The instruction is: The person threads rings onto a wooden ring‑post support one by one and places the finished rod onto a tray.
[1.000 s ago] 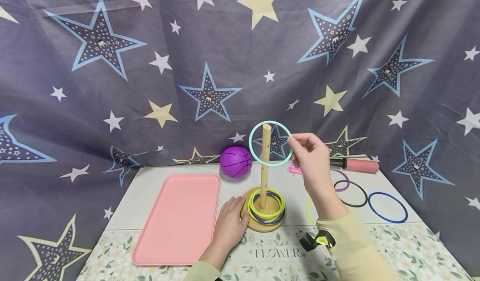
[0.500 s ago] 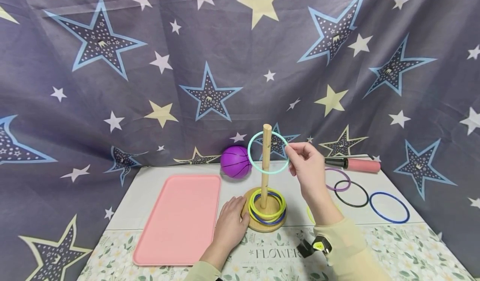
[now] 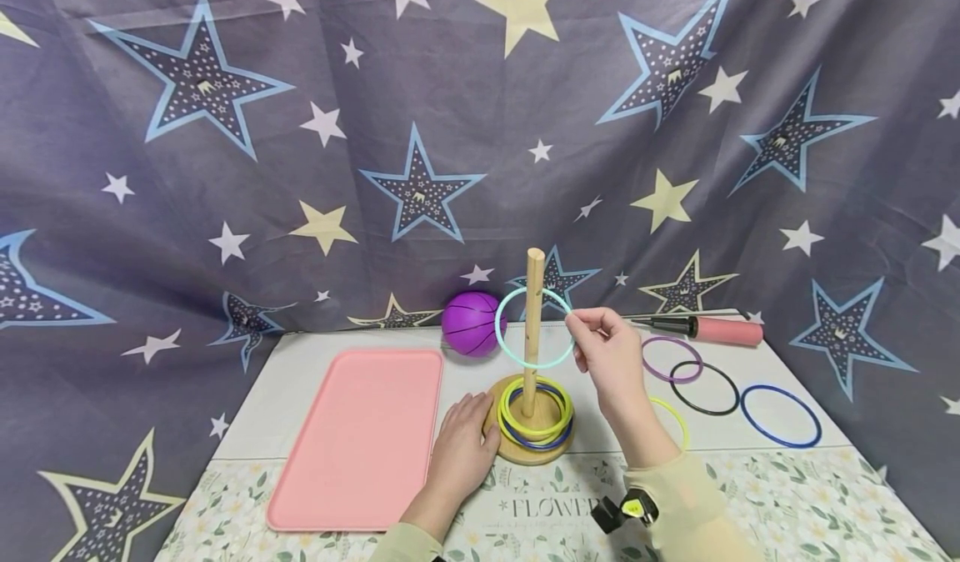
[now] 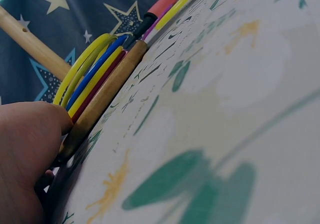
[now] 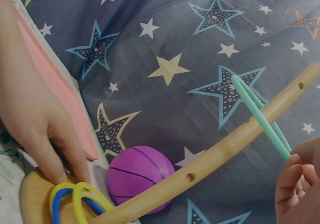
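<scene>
My right hand (image 3: 609, 353) pinches a light teal ring (image 3: 497, 328) by its right side. In the right wrist view, the ring (image 5: 274, 136) encircles the upper part of an upright wooden peg (image 3: 533, 312). Around the foot of the peg, yellow rings (image 3: 536, 434) and a blue ring lie stacked on the round wooden base (image 3: 528, 459); the left wrist view also shows a dark red ring (image 4: 102, 84) low in the stack. My left hand (image 3: 461, 445) rests against the left side of the base, its fingers touching it.
A pink tray (image 3: 356, 437) lies left of the stand, and a purple ball (image 3: 471, 324) sits behind. To the right are a purple ring (image 3: 652, 372), black ring (image 3: 712, 413), blue ring (image 3: 780, 441), partly hidden yellow ring (image 3: 679, 416) and a pink-handled pump (image 3: 726, 331).
My right hand has moved down with the teal ring, from the top of the peg to below its tip. The left hand has stayed on the base.
</scene>
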The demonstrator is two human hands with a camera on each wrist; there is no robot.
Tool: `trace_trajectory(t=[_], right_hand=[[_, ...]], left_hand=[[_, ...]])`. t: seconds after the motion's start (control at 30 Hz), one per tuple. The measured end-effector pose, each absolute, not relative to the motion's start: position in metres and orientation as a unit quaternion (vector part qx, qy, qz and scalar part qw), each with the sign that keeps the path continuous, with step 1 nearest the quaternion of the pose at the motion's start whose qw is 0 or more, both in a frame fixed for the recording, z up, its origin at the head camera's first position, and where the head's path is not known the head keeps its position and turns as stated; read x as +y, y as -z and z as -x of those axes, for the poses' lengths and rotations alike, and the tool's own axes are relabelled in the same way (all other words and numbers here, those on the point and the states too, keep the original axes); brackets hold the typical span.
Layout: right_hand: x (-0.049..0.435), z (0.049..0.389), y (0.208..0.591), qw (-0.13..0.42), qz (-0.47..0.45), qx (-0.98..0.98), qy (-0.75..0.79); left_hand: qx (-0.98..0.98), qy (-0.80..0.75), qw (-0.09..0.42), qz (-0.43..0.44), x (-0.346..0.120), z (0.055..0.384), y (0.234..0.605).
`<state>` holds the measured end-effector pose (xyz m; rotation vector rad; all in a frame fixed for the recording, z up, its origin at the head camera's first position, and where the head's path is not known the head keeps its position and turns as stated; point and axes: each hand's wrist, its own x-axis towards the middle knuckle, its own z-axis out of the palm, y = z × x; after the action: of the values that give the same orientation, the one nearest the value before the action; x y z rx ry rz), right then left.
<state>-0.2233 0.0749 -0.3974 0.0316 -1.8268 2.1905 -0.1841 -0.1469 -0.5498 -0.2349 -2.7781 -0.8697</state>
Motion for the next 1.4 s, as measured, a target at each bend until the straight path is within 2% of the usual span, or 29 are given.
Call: trace_trajectory(t=[1.4], right_hand=[[0.081, 0.224, 0.481, 0.073, 0.052, -0.707, -0.701]], left_hand=[[-0.946, 0.289, 0.12, 0.084, -0.147, 0.184, 0.551]])
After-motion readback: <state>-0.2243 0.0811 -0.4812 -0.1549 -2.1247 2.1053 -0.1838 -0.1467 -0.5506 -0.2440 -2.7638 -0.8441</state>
